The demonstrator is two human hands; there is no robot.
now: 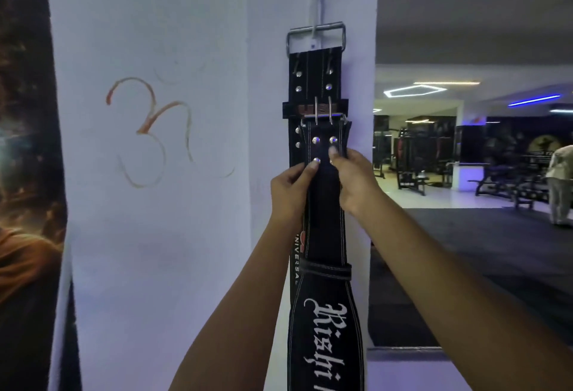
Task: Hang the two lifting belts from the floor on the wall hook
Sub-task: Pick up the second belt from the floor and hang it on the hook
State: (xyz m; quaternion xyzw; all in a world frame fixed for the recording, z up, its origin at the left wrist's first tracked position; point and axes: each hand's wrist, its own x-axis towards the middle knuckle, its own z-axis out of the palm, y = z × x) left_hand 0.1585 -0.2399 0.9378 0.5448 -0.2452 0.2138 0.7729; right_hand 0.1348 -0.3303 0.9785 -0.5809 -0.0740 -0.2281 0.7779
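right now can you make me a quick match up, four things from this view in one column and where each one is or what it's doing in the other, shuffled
Things:
1. back belt
2. front belt
3. left hand
4. orange wall drawing

Places or states:
A. gripped by both hands, white lettering low down
B. on the white wall, left of the belts
C. hanging by its metal buckle from the hook
D. holding the front belt's left edge

Pairs: 1-C, 2-A, 3-D, 4-B
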